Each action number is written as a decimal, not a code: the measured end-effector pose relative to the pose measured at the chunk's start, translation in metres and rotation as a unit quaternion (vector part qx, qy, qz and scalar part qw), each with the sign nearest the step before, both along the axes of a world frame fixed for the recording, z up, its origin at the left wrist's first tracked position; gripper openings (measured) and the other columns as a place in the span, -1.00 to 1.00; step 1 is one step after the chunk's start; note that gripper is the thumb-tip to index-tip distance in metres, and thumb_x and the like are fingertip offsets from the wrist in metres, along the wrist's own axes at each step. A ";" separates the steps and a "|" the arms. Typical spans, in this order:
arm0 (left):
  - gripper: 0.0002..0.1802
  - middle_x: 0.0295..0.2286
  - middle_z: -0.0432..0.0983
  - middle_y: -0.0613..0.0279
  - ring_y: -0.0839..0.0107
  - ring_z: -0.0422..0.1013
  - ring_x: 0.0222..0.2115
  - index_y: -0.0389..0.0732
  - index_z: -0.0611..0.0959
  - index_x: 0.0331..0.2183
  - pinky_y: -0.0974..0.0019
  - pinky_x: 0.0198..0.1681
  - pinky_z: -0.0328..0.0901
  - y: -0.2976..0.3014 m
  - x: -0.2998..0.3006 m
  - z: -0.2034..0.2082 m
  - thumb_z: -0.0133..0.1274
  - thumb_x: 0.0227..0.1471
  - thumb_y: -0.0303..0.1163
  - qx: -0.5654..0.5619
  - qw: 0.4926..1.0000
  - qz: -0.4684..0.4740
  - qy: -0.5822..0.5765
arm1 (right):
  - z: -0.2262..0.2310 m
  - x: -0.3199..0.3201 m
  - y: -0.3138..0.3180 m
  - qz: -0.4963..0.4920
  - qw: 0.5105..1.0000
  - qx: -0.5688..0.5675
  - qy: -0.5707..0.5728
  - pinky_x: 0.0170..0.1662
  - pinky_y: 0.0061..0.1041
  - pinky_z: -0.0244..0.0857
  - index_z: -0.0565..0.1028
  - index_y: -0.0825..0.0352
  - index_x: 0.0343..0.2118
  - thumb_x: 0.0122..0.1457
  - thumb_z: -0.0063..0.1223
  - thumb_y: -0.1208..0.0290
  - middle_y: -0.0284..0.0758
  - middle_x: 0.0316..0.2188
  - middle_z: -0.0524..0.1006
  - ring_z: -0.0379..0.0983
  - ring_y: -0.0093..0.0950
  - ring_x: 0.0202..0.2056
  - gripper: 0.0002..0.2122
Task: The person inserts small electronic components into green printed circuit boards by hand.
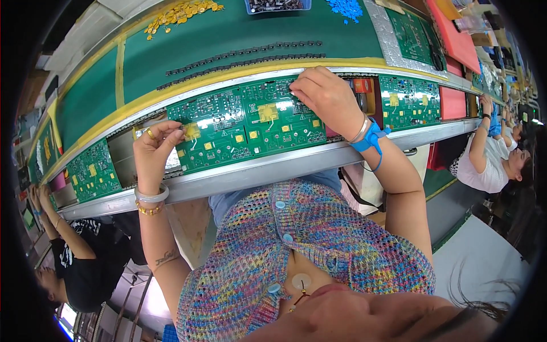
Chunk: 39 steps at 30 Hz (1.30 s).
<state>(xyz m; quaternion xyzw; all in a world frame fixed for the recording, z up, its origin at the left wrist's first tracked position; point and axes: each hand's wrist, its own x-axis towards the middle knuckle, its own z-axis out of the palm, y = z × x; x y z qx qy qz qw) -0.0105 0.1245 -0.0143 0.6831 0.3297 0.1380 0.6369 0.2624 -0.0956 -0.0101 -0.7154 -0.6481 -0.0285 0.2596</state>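
Observation:
A green circuit board panel (219, 122) with yellow square parts lies between the rails in front of me. My left hand (156, 149) is at its left end, thumb and fingertips pinched together near a yellow square. Something small and dark shows at those fingertips, too small to name. Over the panel's far right part, my right hand (327, 100) bends down with its fingers in a pinch. A tiny pale spot shows at its fingertips; what it holds, if anything, I cannot make out. A blue wrist strap (369, 141) circles my right wrist.
Metal rails (250, 170) run along the line, with further boards (94, 171) left and right (410, 102). Beyond lie rows of black components (245, 59), yellow discs (179, 16), blue parts (346, 9) and a blue bin (278, 7). Co-workers (490, 151) sit on either side.

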 end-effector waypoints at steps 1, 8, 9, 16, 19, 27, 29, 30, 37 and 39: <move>-0.80 -0.40 0.57 0.22 0.55 0.48 -0.39 -0.37 0.61 -0.27 0.51 -0.28 0.39 0.000 0.000 0.000 0.13 -0.03 -0.60 0.000 1.000 0.000 0.000 | -0.001 0.000 -0.001 0.005 1.000 -0.006 -0.013 -0.32 -0.45 0.34 0.50 0.31 -0.43 -0.12 0.20 0.54 -0.33 -0.44 0.44 0.40 -0.36 -0.38 -0.85; -0.82 -0.42 0.55 0.34 0.66 0.42 -0.43 -0.32 0.64 -0.30 0.61 -0.34 0.32 0.000 0.005 0.003 0.16 -0.05 -0.58 0.036 0.999 0.003 0.018 | 0.000 0.001 -0.003 0.015 0.998 -0.013 -0.053 -0.31 -0.48 0.34 0.50 0.30 -0.41 -0.10 0.17 0.54 -0.35 -0.44 0.44 0.39 -0.38 -0.37 -0.86; -0.81 -0.42 0.55 0.34 0.66 0.42 -0.43 -0.32 0.64 -0.30 0.61 -0.34 0.32 0.001 0.005 0.003 0.17 -0.06 -0.57 0.035 0.999 0.003 0.019 | 0.002 0.002 -0.004 0.022 0.999 -0.022 -0.040 -0.30 -0.47 0.34 0.51 0.29 -0.40 -0.08 0.15 0.54 -0.35 -0.43 0.45 0.40 -0.38 -0.35 -0.86; -0.82 -0.42 0.56 0.33 0.64 0.43 -0.43 -0.32 0.65 -0.30 0.59 -0.32 0.34 -0.007 0.007 0.004 0.16 -0.06 -0.59 0.016 1.000 0.002 0.011 | 0.022 0.085 -0.003 -0.188 0.981 0.044 -0.017 -0.23 -0.40 0.34 0.53 0.28 -0.31 0.05 0.07 0.51 -0.26 -0.37 0.50 0.45 -0.25 -0.29 -0.87; -0.82 -0.43 0.57 0.32 0.62 0.45 -0.43 -0.32 0.65 -0.31 0.58 -0.32 0.34 -0.017 0.024 0.004 0.16 -0.06 -0.58 0.032 0.999 -0.008 0.020 | 0.004 0.139 0.004 -0.174 0.983 0.045 -0.047 -0.24 -0.39 0.33 0.54 0.29 -0.31 0.06 0.05 0.50 -0.25 -0.39 0.50 0.45 -0.23 -0.32 -0.88; -0.87 -0.43 0.51 0.22 0.23 0.45 -0.38 -0.25 0.62 -0.44 0.30 -0.31 0.35 -0.041 0.072 0.025 0.18 -0.19 -0.55 0.459 0.883 -0.098 -0.006 | -0.016 0.153 0.012 -0.202 0.975 0.010 -0.090 -0.27 -0.33 0.30 0.53 0.28 -0.35 0.06 0.08 0.43 -0.24 -0.42 0.48 0.43 -0.21 -0.33 -0.89; -0.86 -0.41 0.47 0.23 0.26 0.44 -0.39 -0.25 0.63 -0.44 0.29 -0.33 0.34 -0.043 0.078 0.024 0.18 -0.20 -0.53 0.470 0.874 -0.119 0.008 | -0.019 0.150 0.014 -0.211 0.969 0.006 -0.126 -0.29 -0.36 0.32 0.53 0.28 -0.35 0.07 0.08 0.41 -0.24 -0.40 0.50 0.44 -0.21 -0.34 -0.89; -0.86 -0.41 0.44 0.23 0.26 0.43 -0.40 -0.25 0.63 -0.44 0.28 -0.34 0.34 -0.044 0.081 0.023 0.19 -0.20 -0.52 0.480 0.869 -0.121 0.010 | -0.020 0.147 0.013 -0.239 0.965 0.018 -0.107 -0.31 -0.33 0.29 0.49 0.32 -0.39 0.05 0.05 0.46 -0.19 -0.45 0.47 0.41 -0.17 -0.37 -0.92; -0.87 -0.41 0.43 0.24 0.27 0.42 -0.39 -0.25 0.62 -0.46 0.29 -0.34 0.33 -0.044 0.083 0.020 0.19 -0.21 -0.51 0.514 0.846 -0.141 0.031 | 0.008 0.120 0.011 -0.236 0.970 0.050 0.023 -0.31 -0.28 0.27 0.45 0.39 -0.45 0.03 0.03 0.55 -0.11 -0.50 0.45 0.40 -0.12 -0.39 -0.96; -0.87 -0.41 0.43 0.24 0.27 0.41 -0.39 -0.24 0.62 -0.47 0.30 -0.34 0.33 -0.044 0.084 0.020 0.19 -0.21 -0.51 0.523 0.840 -0.139 0.030 | 0.011 0.116 0.012 -0.224 0.972 0.066 0.025 -0.31 -0.29 0.27 0.46 0.39 -0.45 0.02 0.04 0.56 -0.11 -0.50 0.45 0.41 -0.12 -0.38 -0.96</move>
